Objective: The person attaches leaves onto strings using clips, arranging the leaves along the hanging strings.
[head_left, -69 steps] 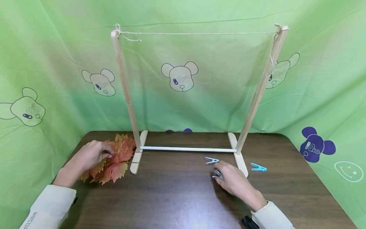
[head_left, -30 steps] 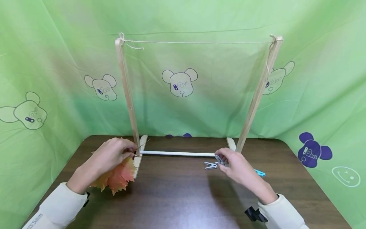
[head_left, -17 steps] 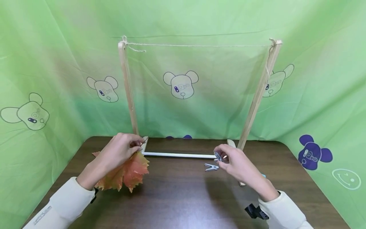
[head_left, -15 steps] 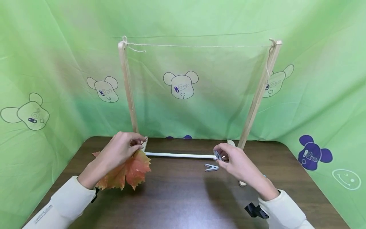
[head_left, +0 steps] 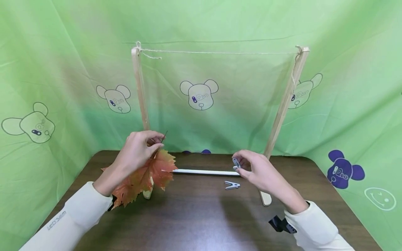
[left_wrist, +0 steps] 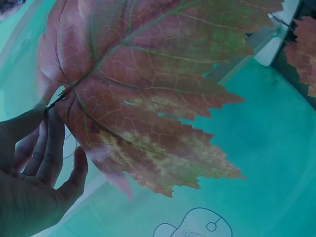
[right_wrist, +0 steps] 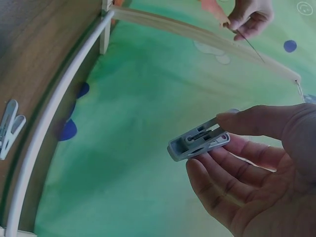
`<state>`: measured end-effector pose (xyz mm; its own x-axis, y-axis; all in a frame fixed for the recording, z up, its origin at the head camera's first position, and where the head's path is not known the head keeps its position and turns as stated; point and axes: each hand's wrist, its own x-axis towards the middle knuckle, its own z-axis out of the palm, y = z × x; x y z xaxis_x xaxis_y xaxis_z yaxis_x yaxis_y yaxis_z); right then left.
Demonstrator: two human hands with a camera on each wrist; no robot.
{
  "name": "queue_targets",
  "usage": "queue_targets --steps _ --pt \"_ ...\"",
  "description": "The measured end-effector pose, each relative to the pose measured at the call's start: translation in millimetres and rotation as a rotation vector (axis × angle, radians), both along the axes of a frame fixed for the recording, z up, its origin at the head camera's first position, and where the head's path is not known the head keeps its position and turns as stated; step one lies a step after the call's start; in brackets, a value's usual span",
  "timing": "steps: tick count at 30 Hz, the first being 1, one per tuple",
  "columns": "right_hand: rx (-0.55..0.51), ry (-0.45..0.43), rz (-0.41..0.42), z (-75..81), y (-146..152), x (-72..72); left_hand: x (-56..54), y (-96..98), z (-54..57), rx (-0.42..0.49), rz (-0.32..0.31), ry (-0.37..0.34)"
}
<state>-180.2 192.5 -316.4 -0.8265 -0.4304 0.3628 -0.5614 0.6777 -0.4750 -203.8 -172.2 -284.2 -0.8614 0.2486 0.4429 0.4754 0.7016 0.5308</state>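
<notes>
My left hand [head_left: 133, 155] pinches the thin dark stem of an orange-red maple leaf [head_left: 157, 169], raised in front of the frame's left post. The leaf spreads wide in the left wrist view, yellow-green along its jagged edge. Between thumb and fingertips, my right hand [head_left: 260, 172] holds a grey-blue clothespin [right_wrist: 197, 143] above the table on the right. A similar clothespin [head_left: 232, 185] lies on the tabletop just below that hand. Overhead, a string [head_left: 216, 53] is tied between the two wooden posts.
The wooden frame's left post [head_left: 140, 87] and right post [head_left: 287, 97] stand on flat feet, joined low down by a white rod [head_left: 204, 172]. Another leaf [left_wrist: 303, 49] shows at the left wrist view's edge. Printed green cloth [head_left: 201, 129] surrounds the brown table [head_left: 194, 219].
My left hand has picked up a leaf by its stem from the pile and carried it up and rightward. My right hand has lifted a clothespin off the table and turned it.
</notes>
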Motion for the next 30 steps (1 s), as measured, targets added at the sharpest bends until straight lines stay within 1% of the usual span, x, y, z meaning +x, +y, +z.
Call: queue_targets --steps 4,8,15,21,25,30 --pt "-0.006 0.008 0.013 4.5 0 -1.0 -5.4 1.7 5.7 0.043 0.020 0.026" --pt "-0.013 -0.003 0.015 8.3 -2 -1.8 -11.5 2.0 9.5 0.074 0.050 0.053" --pt "-0.013 -0.022 0.006 17.6 -4 -3.8 -17.2 5.9 16.9 0.140 0.084 0.097" --pt "-0.013 -0.026 0.004 24.2 -3 -7.0 -23.8 8.4 26.1 0.208 0.107 0.144" --pt "-0.020 -0.042 0.004 28.7 -3 -9.2 -27.9 8.9 31.8 0.230 0.130 0.166" --pt "-0.034 -0.060 0.008 34.3 -5 -11.6 -30.9 10.6 38.7 0.240 0.150 0.174"
